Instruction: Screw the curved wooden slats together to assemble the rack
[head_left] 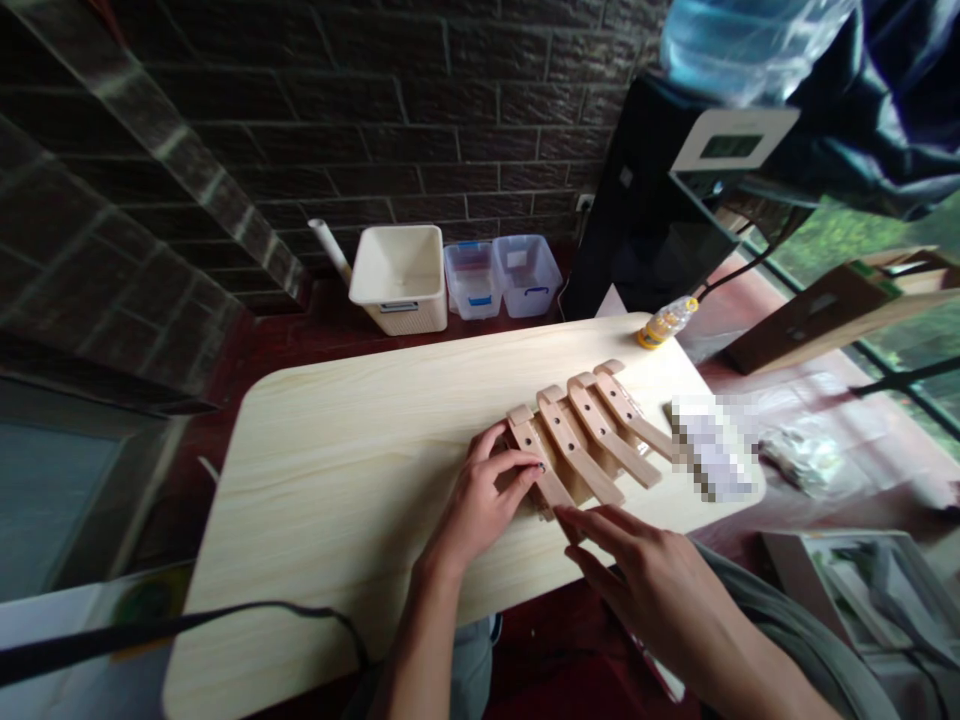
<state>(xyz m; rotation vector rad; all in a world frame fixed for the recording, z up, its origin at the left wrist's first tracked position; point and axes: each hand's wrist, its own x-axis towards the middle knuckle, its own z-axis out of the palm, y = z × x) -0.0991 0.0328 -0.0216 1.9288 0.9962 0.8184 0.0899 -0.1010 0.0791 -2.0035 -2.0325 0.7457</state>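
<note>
A wooden piece with several curved slats [589, 430] lies on the pale wood table [337, 460], dark holes or screws along its slats. My left hand [480, 500] is at its left slat, thumb and index finger pinched together at a small dark item [541, 467] on that slat, too small to name; the other fingers rest by the slat's upper left edge. My right hand [645, 560] is at the near end of the same slat, its index fingertip and thumb around that end.
A yellow-capped bottle [667, 323] stands at the table's far right corner. A pixelated object [712, 447] lies at the right edge. Beyond the table are a cream bin [400, 275], two clear boxes [499, 275] and a black water dispenser [652, 190].
</note>
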